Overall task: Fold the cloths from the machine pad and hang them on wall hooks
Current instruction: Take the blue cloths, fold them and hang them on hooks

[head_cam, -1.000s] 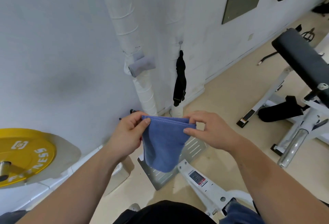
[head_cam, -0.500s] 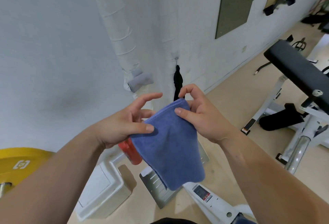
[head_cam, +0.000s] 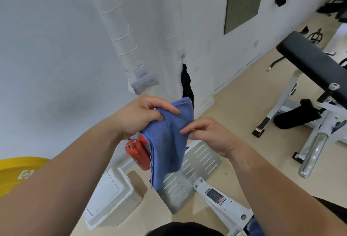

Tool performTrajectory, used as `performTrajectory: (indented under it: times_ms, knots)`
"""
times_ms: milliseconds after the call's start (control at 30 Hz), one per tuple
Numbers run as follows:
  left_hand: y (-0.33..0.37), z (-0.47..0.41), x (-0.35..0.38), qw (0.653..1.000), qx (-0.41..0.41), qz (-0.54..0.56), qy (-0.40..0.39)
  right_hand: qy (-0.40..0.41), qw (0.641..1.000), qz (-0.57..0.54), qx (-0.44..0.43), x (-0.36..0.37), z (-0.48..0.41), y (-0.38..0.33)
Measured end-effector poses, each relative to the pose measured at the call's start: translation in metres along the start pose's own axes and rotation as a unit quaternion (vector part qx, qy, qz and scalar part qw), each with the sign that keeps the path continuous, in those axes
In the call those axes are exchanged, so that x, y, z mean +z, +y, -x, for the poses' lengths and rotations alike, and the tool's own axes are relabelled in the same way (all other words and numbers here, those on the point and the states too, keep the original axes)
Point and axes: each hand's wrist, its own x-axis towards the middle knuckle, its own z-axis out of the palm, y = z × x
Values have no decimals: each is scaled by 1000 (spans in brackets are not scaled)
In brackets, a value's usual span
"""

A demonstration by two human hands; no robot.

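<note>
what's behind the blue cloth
Behind the blue cloth: two red canisters, the right one mostly covered, a slotted metal plate, and a black cloth on the wall, its lower end hidden.

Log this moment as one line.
left hand grips folded blue cloth at top | right hand touches its right edge | black cloth hangs on wall | blue cloth not yet hung

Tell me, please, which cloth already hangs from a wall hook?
The black cloth, dangling from the hook; the blue cloth is gripped in the left hand.
</note>
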Motion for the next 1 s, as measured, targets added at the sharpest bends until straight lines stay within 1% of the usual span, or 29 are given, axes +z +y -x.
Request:
performTrajectory:
  times_ms: [100,233,300,400,467,533,600,667,800,967,1000]
  knots:
    - [1,-7,-7,998,5,-51,32,-60,995,70,27,5,-9,14]
    - [-11,-16,-18,988,-20,-119,96,-75,982,166,51,11,-23,36]
    - [-20,-17,-21,985,-21,-113,127,-79,976,192,66,13,-24,46]
    - [-29,-15,-26,981,-29,-57,184,-92,958,254,97,14,-21,58]
    - [-35,-12,-32,978,-37,-46,199,-92,948,289,98,14,-18,68]
    - [-42,-8,-40,977,-50,-60,198,-67,950,285,111,11,-17,78]
    - [-51,-2,-46,977,-61,-77,190,-13,957,261,126,4,-17,83]
    - [-60,4,-48,978,-67,-85,178,14,965,231,127,-4,-16,84]
    - [-77,10,-46,979,-80,-53,180,-4,956,267,120,-16,-8,82]
    - [-102,15,-38,972,-105,-48,204,-2,959,237,157,-27,2,88]
    - [-107,17,-36,970,-110,-44,211,5,961,217,170,-29,4,88]
